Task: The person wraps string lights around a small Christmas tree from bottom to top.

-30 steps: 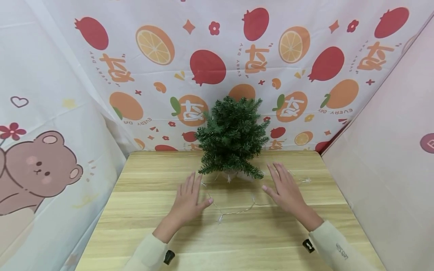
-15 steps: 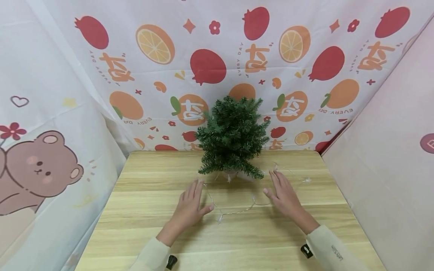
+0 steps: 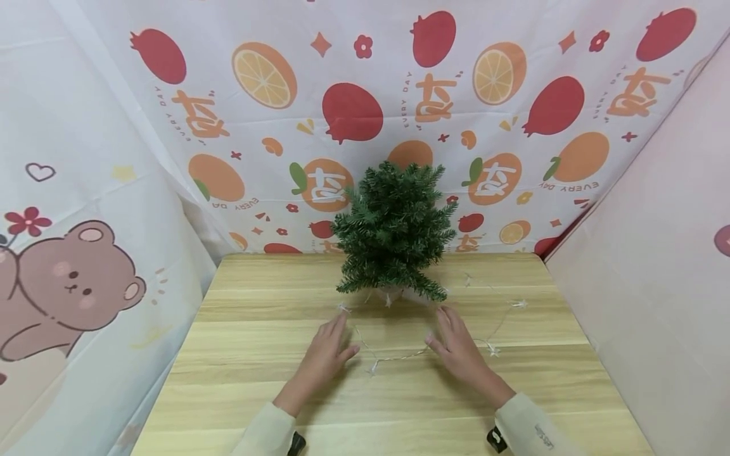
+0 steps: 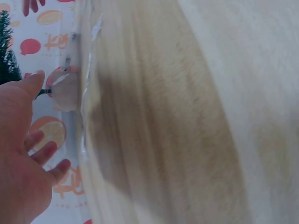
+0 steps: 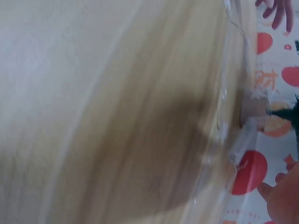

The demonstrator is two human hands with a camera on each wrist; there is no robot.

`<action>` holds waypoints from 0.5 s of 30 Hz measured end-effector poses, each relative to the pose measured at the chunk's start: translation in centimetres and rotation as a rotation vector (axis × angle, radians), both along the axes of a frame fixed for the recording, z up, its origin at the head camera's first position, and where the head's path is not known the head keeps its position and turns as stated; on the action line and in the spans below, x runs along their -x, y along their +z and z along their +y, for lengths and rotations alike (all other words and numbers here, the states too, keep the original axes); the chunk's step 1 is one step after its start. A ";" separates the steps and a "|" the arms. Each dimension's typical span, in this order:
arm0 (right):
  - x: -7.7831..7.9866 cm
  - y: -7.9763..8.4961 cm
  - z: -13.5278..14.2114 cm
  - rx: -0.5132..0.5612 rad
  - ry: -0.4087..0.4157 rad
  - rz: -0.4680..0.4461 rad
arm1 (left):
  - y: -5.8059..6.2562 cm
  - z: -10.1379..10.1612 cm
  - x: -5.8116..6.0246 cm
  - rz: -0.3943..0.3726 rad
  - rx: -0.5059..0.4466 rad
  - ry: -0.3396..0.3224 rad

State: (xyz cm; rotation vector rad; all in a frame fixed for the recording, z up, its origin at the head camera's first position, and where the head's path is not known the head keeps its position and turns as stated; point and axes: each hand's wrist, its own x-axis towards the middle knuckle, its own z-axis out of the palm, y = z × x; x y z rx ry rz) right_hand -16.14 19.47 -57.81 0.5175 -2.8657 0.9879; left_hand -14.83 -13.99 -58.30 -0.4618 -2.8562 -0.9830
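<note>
A small green artificial Christmas tree stands upright toward the back of the table, on a pale base. Thin clear fairy lights with star-shaped bulbs lie in a loose loop around its front and right side. My left hand is over the left part of the loop, fingers extended and thumb apart, its fingertips near a star bulb. On the right, my right hand overlaps the wire in the head view, its fingers pointing at the tree's base. Neither hand holds anything.
Light wood table fills the middle. Behind it hangs a fruit-print curtain, with a bear-print cloth on the left and a pale cloth on the right. A small white box lies beside the tree's base.
Both hands have moved inward and back toward me, the right one farther. A star bulb on the right, hidden under the right hand before, now shows. The tree stays where it was.
</note>
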 end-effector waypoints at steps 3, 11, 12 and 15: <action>-0.3 -0.6 -0.6 0.023 0.023 -0.026 | -0.4 0.3 0.0 -0.034 -0.050 -0.010; -0.7 -1.7 -2.0 0.028 0.083 -0.050 | -1.2 1.4 0.5 -0.056 -0.092 -0.083; -0.7 -1.8 -2.2 0.024 0.090 -0.050 | -1.3 1.6 0.6 -0.065 -0.091 -0.095; -0.9 -2.1 -2.7 0.007 0.111 -0.050 | -1.6 2.2 0.9 -0.076 -0.084 -0.139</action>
